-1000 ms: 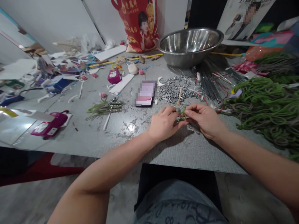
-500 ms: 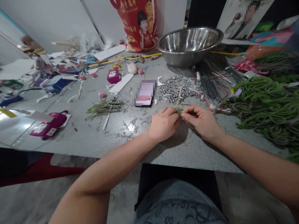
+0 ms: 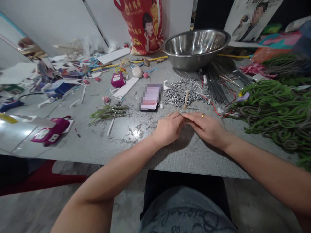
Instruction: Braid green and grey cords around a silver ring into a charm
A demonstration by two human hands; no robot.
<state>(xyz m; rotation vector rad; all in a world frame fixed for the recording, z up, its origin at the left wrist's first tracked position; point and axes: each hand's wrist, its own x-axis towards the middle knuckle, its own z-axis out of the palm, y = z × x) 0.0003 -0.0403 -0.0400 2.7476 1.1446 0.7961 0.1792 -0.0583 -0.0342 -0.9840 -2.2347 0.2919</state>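
My left hand [image 3: 170,127] and my right hand [image 3: 210,129] meet fingertip to fingertip just above the table. Both are closed in a pinch. A short bit of green cord showed between them a moment ago; now the fingers mostly cover it. Just beyond the fingertips are a thin wire loop [image 3: 185,110] and a small tan stick [image 3: 186,99]. Behind these spreads a pile of shiny metal beads [image 3: 176,94]. To the right lies a big heap of green and grey cords [image 3: 279,110]. A finished-looking bundle of cords with metal pieces [image 3: 107,114] rests on the left.
A phone [image 3: 150,97] lies left of the beads. Behind stand a steel bowl [image 3: 194,60] and a red bag [image 3: 145,29]. Thin dark wires [image 3: 218,85] lie at the right. Purple power strips [image 3: 51,131] and paper scraps [image 3: 55,69] cover the left side.
My right hand has rolled over and its fingers have closed in flatter against my left fingertips, bringing a ring into view. The green bit between the hands is now covered.
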